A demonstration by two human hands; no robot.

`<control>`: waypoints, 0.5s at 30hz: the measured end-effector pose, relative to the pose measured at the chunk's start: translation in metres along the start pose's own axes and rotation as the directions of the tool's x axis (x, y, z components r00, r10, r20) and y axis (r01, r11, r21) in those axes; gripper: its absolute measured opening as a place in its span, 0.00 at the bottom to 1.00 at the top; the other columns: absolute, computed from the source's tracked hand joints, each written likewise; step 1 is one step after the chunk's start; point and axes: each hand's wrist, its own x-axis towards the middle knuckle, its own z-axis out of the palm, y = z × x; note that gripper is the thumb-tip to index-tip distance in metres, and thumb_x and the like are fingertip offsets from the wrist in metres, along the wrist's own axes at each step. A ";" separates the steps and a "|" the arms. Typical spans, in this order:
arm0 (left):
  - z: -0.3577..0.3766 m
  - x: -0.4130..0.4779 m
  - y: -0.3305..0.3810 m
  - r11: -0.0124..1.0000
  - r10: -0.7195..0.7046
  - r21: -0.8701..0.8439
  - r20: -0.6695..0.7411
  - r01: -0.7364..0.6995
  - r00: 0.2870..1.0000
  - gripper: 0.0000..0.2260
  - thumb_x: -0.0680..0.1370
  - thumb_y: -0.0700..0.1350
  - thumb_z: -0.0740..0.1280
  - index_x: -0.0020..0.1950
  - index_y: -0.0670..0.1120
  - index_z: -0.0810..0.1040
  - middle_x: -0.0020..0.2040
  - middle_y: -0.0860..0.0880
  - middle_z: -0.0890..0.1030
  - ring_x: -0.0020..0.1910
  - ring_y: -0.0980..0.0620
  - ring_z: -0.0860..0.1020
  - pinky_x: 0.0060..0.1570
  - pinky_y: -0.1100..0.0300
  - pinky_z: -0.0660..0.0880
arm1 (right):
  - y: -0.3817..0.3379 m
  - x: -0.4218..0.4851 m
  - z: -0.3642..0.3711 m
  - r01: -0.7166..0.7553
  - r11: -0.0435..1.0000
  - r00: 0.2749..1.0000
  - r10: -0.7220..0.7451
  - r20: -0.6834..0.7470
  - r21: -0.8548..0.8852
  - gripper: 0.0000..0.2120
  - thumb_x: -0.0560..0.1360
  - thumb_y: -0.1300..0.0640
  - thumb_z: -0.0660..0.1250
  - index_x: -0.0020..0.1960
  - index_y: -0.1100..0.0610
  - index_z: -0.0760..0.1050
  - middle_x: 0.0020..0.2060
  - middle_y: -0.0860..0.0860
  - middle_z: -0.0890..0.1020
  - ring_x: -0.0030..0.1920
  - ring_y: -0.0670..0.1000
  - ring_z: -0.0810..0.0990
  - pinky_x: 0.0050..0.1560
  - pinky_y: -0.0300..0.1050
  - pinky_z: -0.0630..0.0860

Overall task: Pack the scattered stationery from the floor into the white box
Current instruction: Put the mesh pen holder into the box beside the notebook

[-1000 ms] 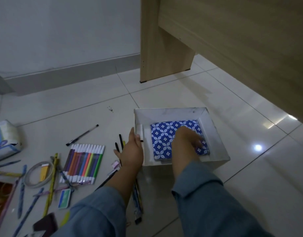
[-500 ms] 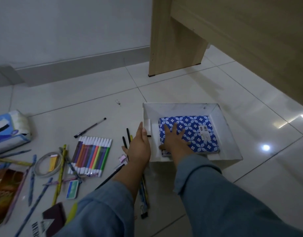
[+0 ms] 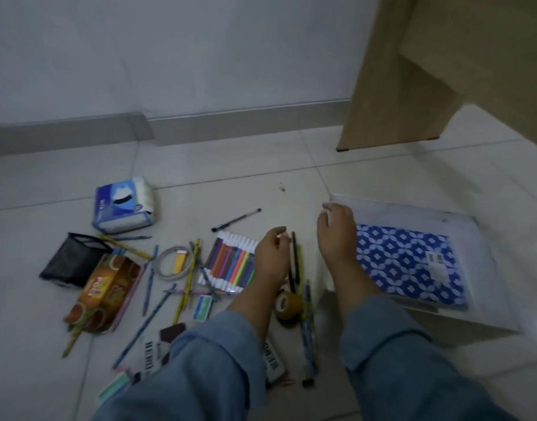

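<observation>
Head view: white square cardboard box (image 3: 397,208) on floor, right; blue flower-patterned notebook (image 3: 407,259) flat inside. Right hand (image 3: 337,235) beside its left rim, left hand (image 3: 271,256) over clear pack of coloured markers (image 3: 231,259); fingers loosely curled, empty. Suggest gripping pack whole, laying flat.

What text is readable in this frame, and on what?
"MEMO", rotated, roughly legible: black-and-white pad.
Digits, maybe "00", blurred: sticker on the blue notebook.
Print too blurred to read: orange box, tissue pack.
</observation>
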 end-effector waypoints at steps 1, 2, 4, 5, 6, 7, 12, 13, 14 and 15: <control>-0.015 0.004 -0.004 1.000 -0.003 0.009 -0.075 0.004 0.997 0.14 0.81 0.42 0.57 0.64 0.42 0.73 0.59 0.40 0.80 0.57 0.42 0.77 0.55 0.57 0.73 | -0.016 -0.005 0.009 0.084 0.996 0.996 -0.084 -0.003 -0.006 0.14 0.79 0.62 0.58 0.61 0.62 0.75 0.61 0.58 0.76 0.62 0.56 0.74 0.63 0.44 0.69; -0.032 0.008 -0.010 1.000 -0.004 0.026 -0.141 0.007 0.990 0.14 0.80 0.42 0.57 0.64 0.42 0.74 0.57 0.39 0.81 0.55 0.42 0.78 0.52 0.58 0.73 | -0.030 -0.011 0.020 0.170 0.985 0.985 -0.170 0.017 -0.001 0.13 0.78 0.63 0.59 0.61 0.61 0.76 0.61 0.57 0.76 0.62 0.55 0.74 0.62 0.43 0.69; -0.070 0.017 -0.027 0.997 -0.011 0.074 -0.271 0.032 0.962 0.13 0.80 0.41 0.57 0.62 0.41 0.74 0.56 0.38 0.80 0.53 0.41 0.78 0.49 0.58 0.72 | -0.055 -0.029 0.046 0.325 0.946 0.935 -0.321 0.153 -0.002 0.13 0.77 0.63 0.60 0.60 0.61 0.76 0.60 0.57 0.77 0.61 0.56 0.74 0.61 0.44 0.69; -0.091 0.020 -0.037 0.994 -0.020 0.099 -0.337 0.056 0.941 0.13 0.80 0.40 0.57 0.62 0.41 0.74 0.56 0.38 0.80 0.53 0.41 0.78 0.48 0.59 0.71 | -0.063 -0.040 0.061 0.375 0.927 0.900 -0.364 0.239 0.001 0.14 0.77 0.63 0.60 0.60 0.61 0.76 0.60 0.57 0.77 0.61 0.56 0.74 0.62 0.44 0.68; -0.113 0.023 -0.046 0.989 -0.034 0.117 -0.401 0.088 0.916 0.13 0.80 0.40 0.58 0.62 0.41 0.74 0.56 0.38 0.80 0.54 0.41 0.78 0.48 0.59 0.71 | -0.068 -0.051 0.077 0.398 0.917 0.869 -0.383 0.313 0.015 0.14 0.77 0.62 0.60 0.61 0.61 0.76 0.60 0.57 0.77 0.61 0.56 0.74 0.62 0.44 0.68; -0.135 0.026 -0.057 0.984 -0.051 0.130 -0.457 0.124 0.888 0.13 0.79 0.40 0.58 0.62 0.40 0.74 0.58 0.38 0.79 0.55 0.41 0.77 0.50 0.59 0.71 | -0.071 -0.062 0.092 0.401 0.915 0.845 -0.382 0.375 0.028 0.14 0.78 0.62 0.59 0.61 0.62 0.76 0.60 0.58 0.77 0.61 0.56 0.74 0.62 0.45 0.68; -0.238 0.056 -0.098 0.891 -0.125 0.263 -0.641 0.370 0.757 0.19 0.78 0.44 0.61 0.68 0.40 0.69 0.68 0.37 0.70 0.67 0.38 0.68 0.65 0.47 0.67 | -0.052 -0.097 0.159 0.461 0.884 0.736 -0.332 0.590 -0.077 0.18 0.80 0.57 0.56 0.67 0.59 0.71 0.66 0.57 0.72 0.67 0.54 0.70 0.66 0.43 0.65; -0.256 0.061 -0.105 0.866 -0.120 0.295 -0.663 0.404 0.739 0.20 0.78 0.44 0.62 0.69 0.41 0.68 0.69 0.38 0.68 0.69 0.39 0.65 0.67 0.46 0.65 | -0.045 -0.102 0.168 0.491 0.861 0.729 -0.323 0.604 -0.132 0.19 0.80 0.54 0.55 0.69 0.56 0.70 0.68 0.54 0.71 0.69 0.52 0.68 0.66 0.43 0.65; -0.271 0.066 -0.113 0.839 -0.123 0.323 -0.671 0.438 0.731 0.21 0.78 0.44 0.62 0.70 0.43 0.66 0.71 0.39 0.65 0.71 0.40 0.63 0.69 0.46 0.62 | -0.038 -0.106 0.175 0.512 0.839 0.729 -0.309 0.610 -0.187 0.19 0.80 0.52 0.54 0.70 0.53 0.69 0.69 0.53 0.70 0.70 0.51 0.67 0.67 0.44 0.66; -0.285 0.071 -0.120 0.806 -0.149 0.347 -0.665 0.480 0.732 0.22 0.78 0.45 0.62 0.71 0.44 0.64 0.73 0.40 0.62 0.73 0.40 0.59 0.70 0.45 0.59 | -0.032 -0.110 0.180 0.516 0.823 0.735 -0.284 0.616 -0.236 0.19 0.80 0.51 0.53 0.70 0.50 0.68 0.69 0.51 0.69 0.70 0.50 0.66 0.67 0.45 0.66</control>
